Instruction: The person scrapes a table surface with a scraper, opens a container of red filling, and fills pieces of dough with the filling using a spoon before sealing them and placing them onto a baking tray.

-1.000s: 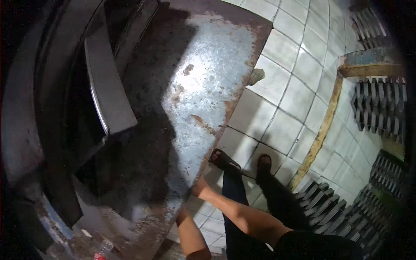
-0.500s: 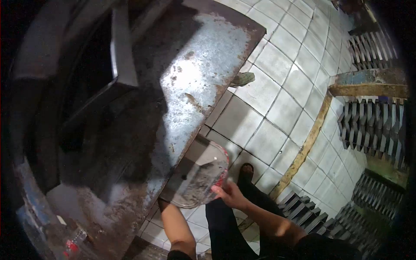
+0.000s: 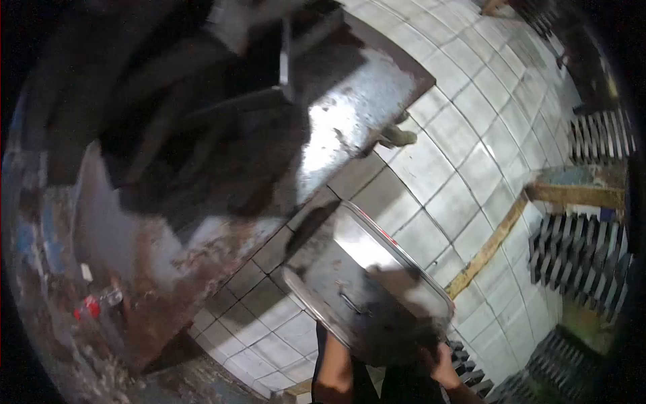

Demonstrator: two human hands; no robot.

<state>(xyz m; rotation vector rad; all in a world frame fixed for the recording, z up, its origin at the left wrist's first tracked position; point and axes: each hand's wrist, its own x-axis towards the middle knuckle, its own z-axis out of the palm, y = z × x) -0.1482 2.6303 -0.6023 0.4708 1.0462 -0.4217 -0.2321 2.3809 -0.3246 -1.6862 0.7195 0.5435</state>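
A rectangular metal tray with a raised rim and red marks along its far edge hangs tilted over the floor, in front of the body. A small dark piece lies inside it. My right hand is closed on the tray's lower right edge. The left forearm reaches under the near left side of the tray, and my left hand is hidden beneath it.
A worn metal table stands at the left with a dark angular metal frame on it. A small bottle with red lies at the lower left. Stacks of angled metal pieces stand at the right on white floor tiles.
The tray has come out from beside the table edge and moved right, closer to the body. The view has shifted, and more of the tray's inside shows.
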